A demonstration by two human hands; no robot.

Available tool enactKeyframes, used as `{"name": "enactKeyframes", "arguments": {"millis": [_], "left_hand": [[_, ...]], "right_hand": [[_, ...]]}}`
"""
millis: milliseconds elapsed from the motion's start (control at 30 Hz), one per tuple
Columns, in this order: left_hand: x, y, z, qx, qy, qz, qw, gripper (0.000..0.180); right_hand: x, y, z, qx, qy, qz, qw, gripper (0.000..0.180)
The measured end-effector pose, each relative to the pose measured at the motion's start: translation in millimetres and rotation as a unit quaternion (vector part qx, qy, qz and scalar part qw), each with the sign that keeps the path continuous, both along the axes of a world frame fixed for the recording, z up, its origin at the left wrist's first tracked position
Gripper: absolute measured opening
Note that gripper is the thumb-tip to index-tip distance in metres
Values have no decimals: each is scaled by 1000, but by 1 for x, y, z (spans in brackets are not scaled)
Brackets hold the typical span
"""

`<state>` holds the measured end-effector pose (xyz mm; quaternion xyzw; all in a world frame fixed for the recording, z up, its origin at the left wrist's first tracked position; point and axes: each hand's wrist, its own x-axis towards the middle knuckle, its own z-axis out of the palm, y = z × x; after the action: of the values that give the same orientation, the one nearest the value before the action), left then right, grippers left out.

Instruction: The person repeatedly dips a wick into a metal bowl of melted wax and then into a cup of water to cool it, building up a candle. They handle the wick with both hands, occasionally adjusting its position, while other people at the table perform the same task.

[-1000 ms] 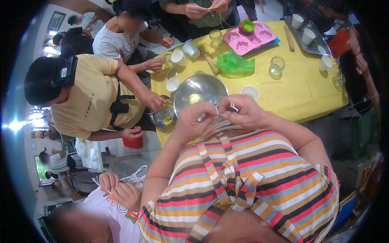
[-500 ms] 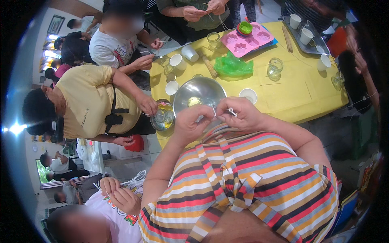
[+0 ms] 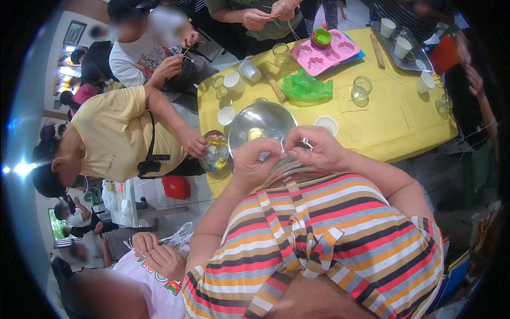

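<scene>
My left hand [image 3: 255, 162] and my right hand [image 3: 313, 149] are raised together in front of my striped shirt, just over the near edge of the yellow table [image 3: 393, 122]. Both pinch a thin white string [image 3: 292, 144] between their fingertips. Right behind my hands stands a large steel bowl [image 3: 260, 123] with a small glass jar inside it.
On the table lie a green plastic bag [image 3: 307, 87], a pink mould tray [image 3: 326, 53], glass jars [image 3: 361, 89], white cups [image 3: 232, 81] and a metal tray [image 3: 409, 50]. A person in a yellow shirt [image 3: 117, 133] holds a glass bowl [image 3: 215, 151] at the left. Others stand around.
My hands stay together on the string with small finger movements. The person in yellow has leaned further down at the left, and the view has shifted slightly.
</scene>
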<state>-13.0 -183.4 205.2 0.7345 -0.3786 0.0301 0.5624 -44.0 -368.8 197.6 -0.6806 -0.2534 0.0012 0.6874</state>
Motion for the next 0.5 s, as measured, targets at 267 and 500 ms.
{"name": "enactKeyframes", "arguments": {"millis": [267, 500], "left_hand": [[5, -4, 9, 62, -276, -28, 959, 17], [12, 0, 3, 89, -290, -38, 952, 19]], "right_hand": [[-9, 2, -2, 161, 232, 59, 957, 9], [-6, 5, -14, 216, 312, 86, 921, 9]]}}
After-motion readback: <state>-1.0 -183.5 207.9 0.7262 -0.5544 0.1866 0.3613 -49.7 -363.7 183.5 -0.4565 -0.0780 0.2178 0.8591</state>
